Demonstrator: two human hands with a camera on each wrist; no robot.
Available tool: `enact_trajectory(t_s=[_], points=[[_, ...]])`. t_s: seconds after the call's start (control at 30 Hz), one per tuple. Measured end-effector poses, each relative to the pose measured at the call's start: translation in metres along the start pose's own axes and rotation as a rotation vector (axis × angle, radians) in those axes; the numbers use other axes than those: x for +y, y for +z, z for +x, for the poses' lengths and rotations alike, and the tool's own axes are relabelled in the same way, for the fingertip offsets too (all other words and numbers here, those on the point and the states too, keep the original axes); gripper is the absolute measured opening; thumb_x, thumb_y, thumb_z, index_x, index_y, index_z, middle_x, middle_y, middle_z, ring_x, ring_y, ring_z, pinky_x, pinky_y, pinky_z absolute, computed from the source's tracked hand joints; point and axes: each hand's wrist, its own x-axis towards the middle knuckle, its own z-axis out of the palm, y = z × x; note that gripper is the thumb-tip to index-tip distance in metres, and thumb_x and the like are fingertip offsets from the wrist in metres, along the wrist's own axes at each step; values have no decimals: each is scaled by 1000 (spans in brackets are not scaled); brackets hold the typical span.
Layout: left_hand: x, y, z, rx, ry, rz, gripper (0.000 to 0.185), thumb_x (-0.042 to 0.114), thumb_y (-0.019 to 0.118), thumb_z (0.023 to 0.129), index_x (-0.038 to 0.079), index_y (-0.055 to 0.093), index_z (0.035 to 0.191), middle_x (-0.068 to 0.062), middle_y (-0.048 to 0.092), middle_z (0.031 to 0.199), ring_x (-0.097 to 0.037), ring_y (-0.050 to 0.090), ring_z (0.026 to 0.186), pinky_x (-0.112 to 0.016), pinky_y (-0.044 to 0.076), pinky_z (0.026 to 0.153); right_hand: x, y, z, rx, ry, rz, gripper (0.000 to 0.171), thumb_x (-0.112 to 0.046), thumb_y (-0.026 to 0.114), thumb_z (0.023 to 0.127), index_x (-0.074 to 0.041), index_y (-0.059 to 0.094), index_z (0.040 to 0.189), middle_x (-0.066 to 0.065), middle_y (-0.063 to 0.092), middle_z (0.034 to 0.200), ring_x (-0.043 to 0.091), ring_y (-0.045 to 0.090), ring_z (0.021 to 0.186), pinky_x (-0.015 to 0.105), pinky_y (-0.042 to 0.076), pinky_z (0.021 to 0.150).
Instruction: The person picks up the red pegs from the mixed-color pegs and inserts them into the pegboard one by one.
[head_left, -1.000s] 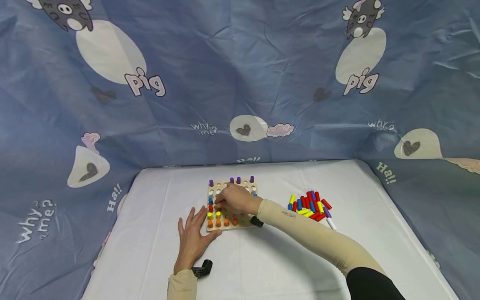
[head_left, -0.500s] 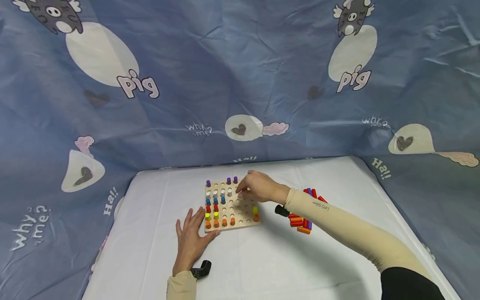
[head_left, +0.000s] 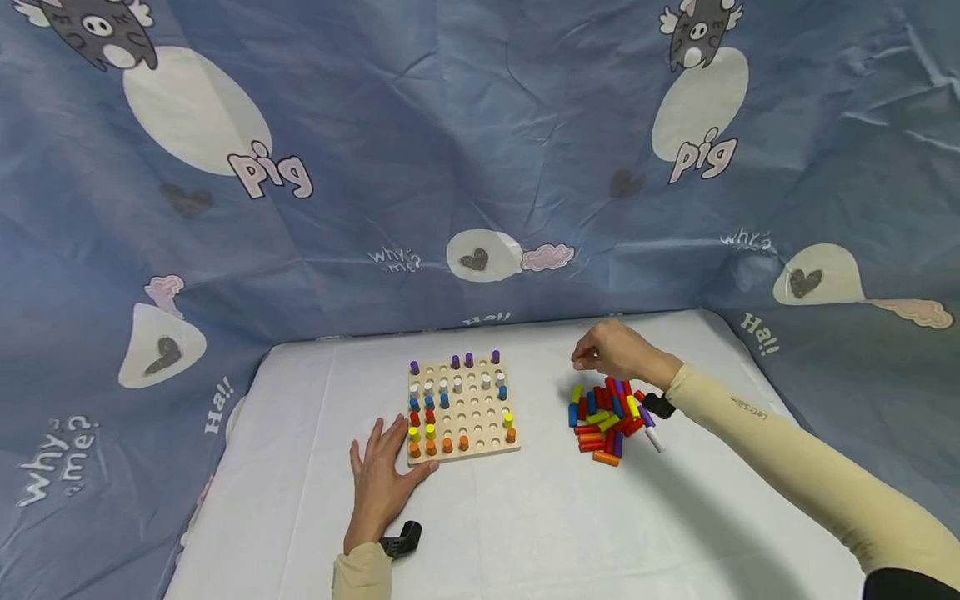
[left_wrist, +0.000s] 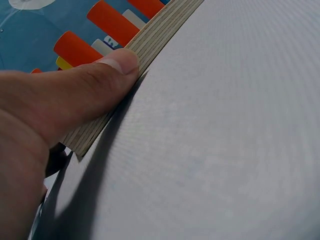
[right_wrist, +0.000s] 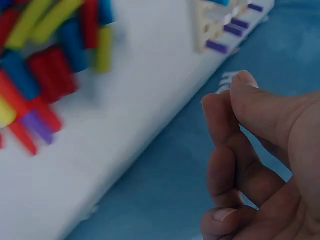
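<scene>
A wooden pegboard (head_left: 487,451) stands on the white-covered table with orange, yellow, red, blue, white and purple pegs upright in its holes. My left hand (head_left: 381,487) rests at its near left corner, fingers along the left side. In the left wrist view the thumb (left_wrist: 95,82) presses the board's layered front edge (left_wrist: 155,37) beside orange pegs (left_wrist: 112,22). My right hand (head_left: 618,350) hovers just behind a heap of loose pegs (head_left: 597,419). Its fingers are loosely curled, thumb and index tips close together, with nothing visible between them in the right wrist view.
A white peg (head_left: 655,439) lies at the heap's right and an orange peg (head_left: 606,458) at its near side. Blue printed cloth (head_left: 360,208) hangs behind and beside the table (head_left: 525,533).
My right hand has moved right, from over the pegboard to behind the loose pegs, uncovering the board's pegs. The left hand has stayed at the board's corner.
</scene>
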Motion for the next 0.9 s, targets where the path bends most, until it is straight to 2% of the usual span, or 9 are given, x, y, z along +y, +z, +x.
enact_trajectory(t_s=[0.2, 0.47, 0.6, 0.77, 0.9], points=[[2, 1, 1, -5, 4, -4, 94, 45, 91, 79, 2, 53, 154, -19, 50, 162, -47, 28, 159, -76, 0, 126, 26, 4, -36, -63, 66, 26, 5, -10, 82, 92, -6, 84, 94, -1, 80, 86, 7, 66, 73, 31, 59, 70], [4, 0, 2, -18, -12, -2, 95, 45, 91, 79, 2, 53, 154, -18, 49, 163, -47, 26, 159, -75, -1, 126, 41, 20, -81, -137, 95, 34, 6, -5, 85, 86, -8, 83, 91, -6, 76, 83, 4, 57, 71, 24, 51, 65], [4, -2, 4, -25, -37, -6, 94, 45, 90, 80, 2, 53, 155, -18, 48, 164, -45, 24, 161, -74, -3, 127, 44, 26, -96, -121, 94, -20, 11, -5, 88, 83, -11, 84, 90, -7, 77, 86, 7, 61, 77, 28, 54, 69], [4, -1, 4, -39, -50, -5, 95, 47, 90, 81, 3, 52, 156, -17, 47, 165, -44, 23, 161, -73, -4, 128, 44, 36, -112, -73, 81, -103, 12, -7, 91, 80, -14, 84, 88, -9, 76, 82, 12, 57, 79, 29, 51, 67], [3, 1, 2, -39, -48, -4, 95, 47, 90, 81, 3, 52, 156, -17, 47, 164, -45, 24, 161, -73, -4, 127, 43, 46, -120, -30, 91, -127, 14, -11, 93, 79, -14, 84, 90, -8, 77, 84, 11, 53, 79, 26, 50, 65]])
